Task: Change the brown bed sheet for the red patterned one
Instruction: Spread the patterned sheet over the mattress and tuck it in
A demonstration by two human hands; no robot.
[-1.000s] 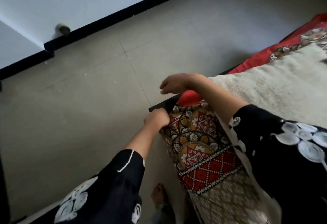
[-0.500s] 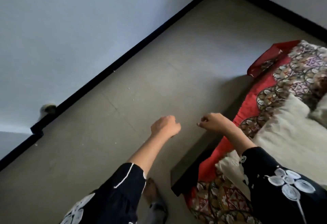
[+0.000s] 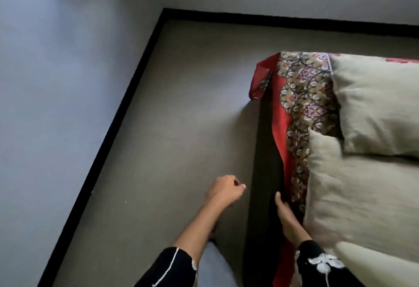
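Note:
The red patterned sheet (image 3: 301,109) covers the bed on the right, and its plain red edge (image 3: 279,114) hangs over the dark bed frame (image 3: 264,150). A loose red corner (image 3: 260,78) is folded at the far end. My right hand (image 3: 286,216) lies against the sheet's edge at the side of the bed, thumb straight, its fingers hidden under the fabric. Left of the frame, my left hand (image 3: 223,190) hovers above the floor, loosely curled and holding nothing. No brown sheet is in view.
Two cream pillows (image 3: 374,105) (image 3: 353,196) lie on the sheet close to the edge. Grey floor (image 3: 181,116) runs left of the bed to walls with black skirting (image 3: 127,114). My foot and trouser leg (image 3: 213,261) are below my left arm.
The view swung from the bed's near corner to along its side. My left hand left the sheet corner and hangs free. My right hand dropped onto the sheet's edge at the frame.

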